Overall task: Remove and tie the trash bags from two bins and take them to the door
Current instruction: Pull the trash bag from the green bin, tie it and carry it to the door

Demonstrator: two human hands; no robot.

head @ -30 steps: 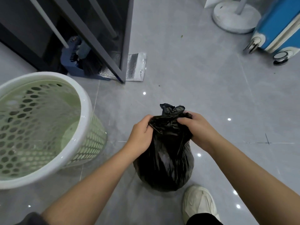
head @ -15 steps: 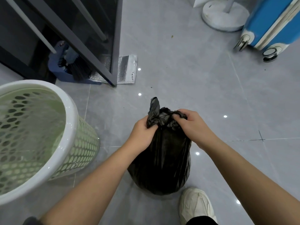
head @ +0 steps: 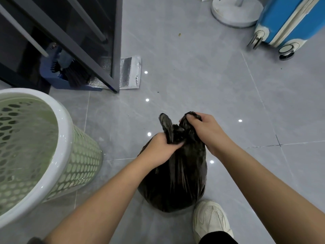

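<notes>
Trash bag stands upright, neck toward frame top; my left grip and right grip clench its ears.

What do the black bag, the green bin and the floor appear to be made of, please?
The black bag looks like thin glossy plastic film: it crumples into fine creases with sheen. The green bin seems moulded plastic: punched oval holes, smooth shiny white rim. The floor is probably polished grey tile: straight joint lines and reflected light spots.
</notes>
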